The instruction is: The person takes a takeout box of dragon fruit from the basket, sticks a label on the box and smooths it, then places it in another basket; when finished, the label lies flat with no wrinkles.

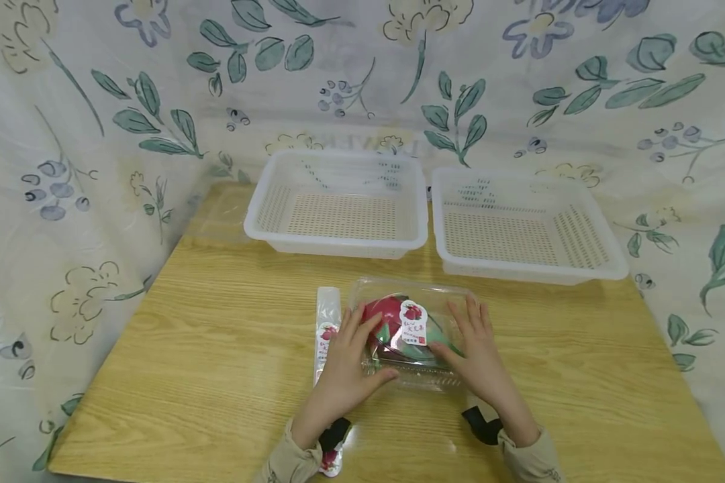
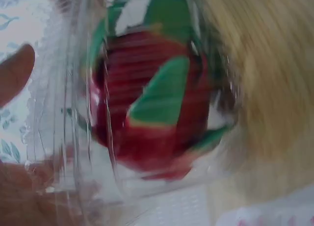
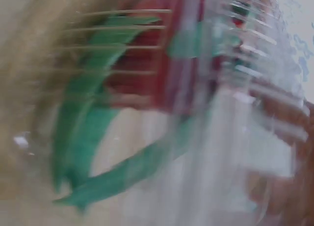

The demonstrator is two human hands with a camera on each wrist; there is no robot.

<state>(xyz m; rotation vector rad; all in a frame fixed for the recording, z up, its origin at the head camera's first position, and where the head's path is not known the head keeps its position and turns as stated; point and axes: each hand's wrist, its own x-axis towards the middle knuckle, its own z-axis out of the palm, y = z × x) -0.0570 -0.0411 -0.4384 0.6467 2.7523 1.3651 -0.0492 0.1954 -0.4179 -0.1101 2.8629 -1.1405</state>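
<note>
A clear plastic clamshell box lies near the table's middle, holding a red and green dragon fruit under a white label sticker. My left hand lies against the box's left side, fingers spread on the lid and thumb along the near edge. My right hand touches the right side, its thumb on the lid near the sticker and its fingers reaching back. Through the blurred plastic, the left wrist view shows the fruit; in the right wrist view its green scales appear close up.
Two white perforated baskets stand side by side along the table's back. A strip of stickers lies just left of the box, partly under my left arm. At the back left corner sits a clear plastic piece. A floral curtain hangs behind.
</note>
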